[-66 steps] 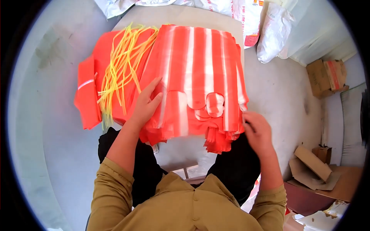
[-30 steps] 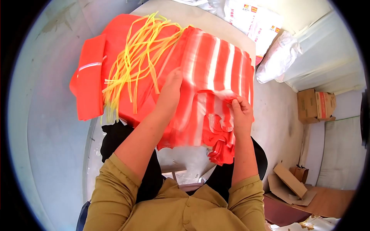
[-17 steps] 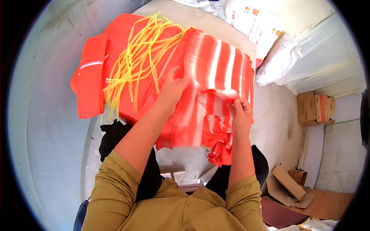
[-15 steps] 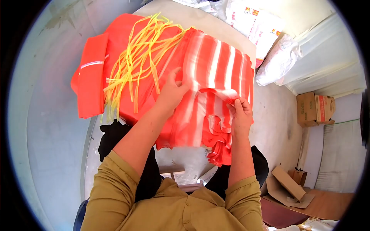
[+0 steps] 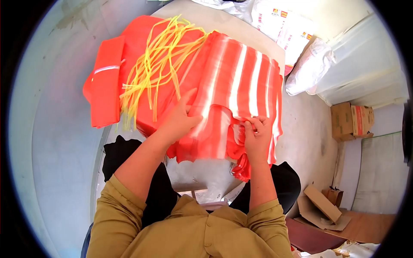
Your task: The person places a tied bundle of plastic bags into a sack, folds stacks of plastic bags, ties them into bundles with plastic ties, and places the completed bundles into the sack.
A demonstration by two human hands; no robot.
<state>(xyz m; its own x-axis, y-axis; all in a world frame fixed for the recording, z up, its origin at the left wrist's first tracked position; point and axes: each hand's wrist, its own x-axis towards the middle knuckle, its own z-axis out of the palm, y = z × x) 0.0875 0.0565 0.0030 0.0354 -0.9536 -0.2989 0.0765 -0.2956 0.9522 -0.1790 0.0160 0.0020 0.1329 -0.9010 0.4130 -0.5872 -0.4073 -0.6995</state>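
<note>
A stack of thin red-and-white striped sheets point(image 5: 245, 73), perhaps bags, lies over the near side of the table. My right hand point(image 5: 259, 142) pinches the near edge of the top sheet between thumb and fingers. My left hand point(image 5: 177, 122) rests at the left side of the stack, thumb and fingers apart. Below my right hand, a crumpled red part point(image 5: 241, 168) hangs over the table's edge. Left of the stack, loose yellow strips point(image 5: 165, 58) are spread over plain red material point(image 5: 137, 36). A folded red bundle point(image 5: 106, 86) with a white band lies farther left.
The pale table point(image 5: 189, 12) shows behind the stack. White printed sacks point(image 5: 282, 23) and a white plastic bag point(image 5: 310, 69) are at the back right. Cardboard boxes point(image 5: 344, 122) stand by the right wall, with opened cardboard point(image 5: 320, 208) lower right. My knees are under the near edge.
My right hand has drawn the sheet's edge toward me and slightly left, so the lifted fold is flatter. My left hand has slid toward me and to the left.
</note>
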